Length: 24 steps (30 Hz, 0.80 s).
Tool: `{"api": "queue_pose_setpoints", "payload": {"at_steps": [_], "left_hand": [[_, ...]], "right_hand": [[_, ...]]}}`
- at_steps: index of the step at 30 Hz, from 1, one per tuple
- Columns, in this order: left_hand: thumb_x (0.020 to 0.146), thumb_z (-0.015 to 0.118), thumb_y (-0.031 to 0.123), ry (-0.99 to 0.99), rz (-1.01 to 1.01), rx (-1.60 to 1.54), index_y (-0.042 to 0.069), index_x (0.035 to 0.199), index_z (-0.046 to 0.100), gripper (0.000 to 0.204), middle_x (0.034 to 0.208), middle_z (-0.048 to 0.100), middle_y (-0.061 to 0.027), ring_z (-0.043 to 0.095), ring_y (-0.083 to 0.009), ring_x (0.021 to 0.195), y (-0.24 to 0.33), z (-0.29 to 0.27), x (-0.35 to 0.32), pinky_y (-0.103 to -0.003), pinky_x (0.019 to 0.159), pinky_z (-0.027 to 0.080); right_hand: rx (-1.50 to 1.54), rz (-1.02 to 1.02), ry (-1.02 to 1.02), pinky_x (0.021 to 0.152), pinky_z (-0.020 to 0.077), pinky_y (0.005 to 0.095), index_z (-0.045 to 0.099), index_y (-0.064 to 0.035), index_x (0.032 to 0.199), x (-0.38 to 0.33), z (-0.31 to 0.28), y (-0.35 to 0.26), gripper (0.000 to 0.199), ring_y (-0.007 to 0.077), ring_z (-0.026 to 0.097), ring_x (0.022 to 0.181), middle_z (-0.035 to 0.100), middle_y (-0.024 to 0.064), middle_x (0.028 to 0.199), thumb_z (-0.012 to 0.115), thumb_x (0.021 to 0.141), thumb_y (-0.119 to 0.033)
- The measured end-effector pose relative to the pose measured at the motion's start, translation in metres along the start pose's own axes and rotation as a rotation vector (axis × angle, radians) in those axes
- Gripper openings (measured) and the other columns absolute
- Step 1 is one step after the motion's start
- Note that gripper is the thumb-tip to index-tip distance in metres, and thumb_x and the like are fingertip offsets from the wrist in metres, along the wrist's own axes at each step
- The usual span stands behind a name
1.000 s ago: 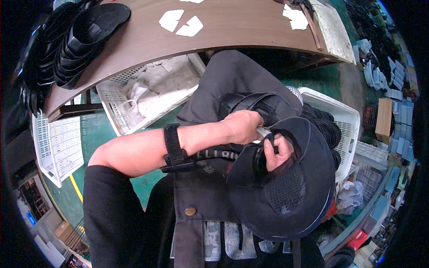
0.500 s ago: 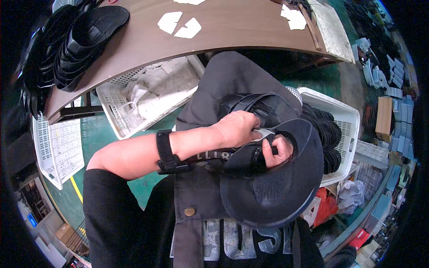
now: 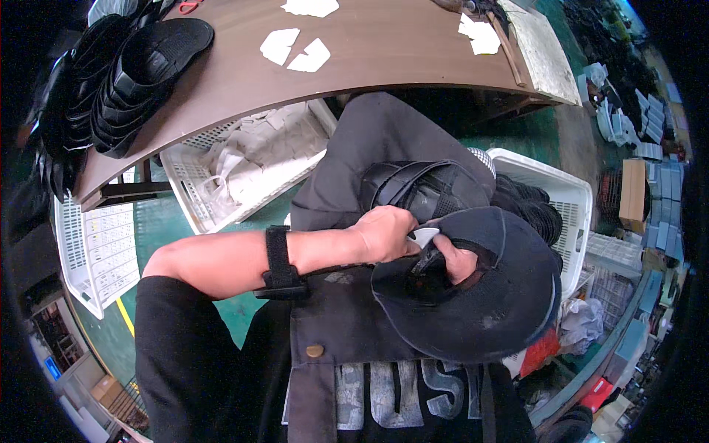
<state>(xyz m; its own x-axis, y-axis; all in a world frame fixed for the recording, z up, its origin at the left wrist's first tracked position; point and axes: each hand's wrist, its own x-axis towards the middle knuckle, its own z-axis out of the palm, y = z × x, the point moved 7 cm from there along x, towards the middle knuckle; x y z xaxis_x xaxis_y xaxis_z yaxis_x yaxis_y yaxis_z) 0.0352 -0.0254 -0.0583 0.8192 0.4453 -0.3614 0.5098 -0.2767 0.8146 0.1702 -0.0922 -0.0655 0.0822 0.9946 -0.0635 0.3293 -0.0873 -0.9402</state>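
Over my lap is a black shoe upper (image 3: 487, 310) with a wide rounded edge and a dark opening. Part of my right hand (image 3: 458, 263) shows through that opening, holding the upper from within; its other fingers are hidden by the fabric. My left hand (image 3: 385, 233) reaches in from the left, its fingers closed at the upper's edge. A small white pointed piece (image 3: 425, 236) sticks out between the two hands, at my left fingertips. Just beyond, more black uppers with straps (image 3: 417, 184) rest on my apron (image 3: 332, 314).
Ahead stands a brown table (image 3: 399, 59) with white cut pieces (image 3: 310, 55), red-handled scissors (image 3: 190, 7) and stacked black uppers (image 3: 151, 74). Below it is a white crate (image 3: 196, 192) of white scraps. On the right, another white crate (image 3: 576, 214) holds black uppers.
The black upper has shifted right and turned, showing more of its opening. Less of my right hand shows now. My left hand has moved slightly down and left.
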Motion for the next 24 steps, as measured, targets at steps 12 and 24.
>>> {"api": "queue_pose_setpoints", "payload": {"at_steps": [12, 24], "left_hand": [[0.079, 0.060, 0.018, 0.101, 0.111, -0.038, 0.003, 0.082, 0.061, 0.015, 0.075, 0.062, -0.0192, 0.062, -0.0360, 0.079, 0.035, -0.032, -0.007, -0.044, 0.069, 0.049], [0.070, 0.060, 0.022, 0.458, 0.685, 0.506, 0.003, 0.117, 0.054, 0.051, 0.122, 0.051, -0.0138, 0.047, -0.0304, 0.117, 0.063, -0.106, -0.036, -0.040, 0.091, 0.042]], "right_hand": [[0.476, 0.148, 0.465, 0.075, 0.0482, 0.0318, 0.064, -0.0007, 0.090, -0.003, -0.012, -0.011, 0.014, 0.0185, 0.061, 0.080, 0.065, 0.0052, 0.088, 0.070, 0.078, -0.006], [0.529, 0.169, 0.233, 0.075, 0.0485, 0.0283, 0.063, 0.0012, 0.094, 0.045, -0.016, -0.041, 0.012, 0.0185, 0.061, 0.079, 0.065, 0.0060, 0.091, 0.058, 0.086, -0.006]]}}
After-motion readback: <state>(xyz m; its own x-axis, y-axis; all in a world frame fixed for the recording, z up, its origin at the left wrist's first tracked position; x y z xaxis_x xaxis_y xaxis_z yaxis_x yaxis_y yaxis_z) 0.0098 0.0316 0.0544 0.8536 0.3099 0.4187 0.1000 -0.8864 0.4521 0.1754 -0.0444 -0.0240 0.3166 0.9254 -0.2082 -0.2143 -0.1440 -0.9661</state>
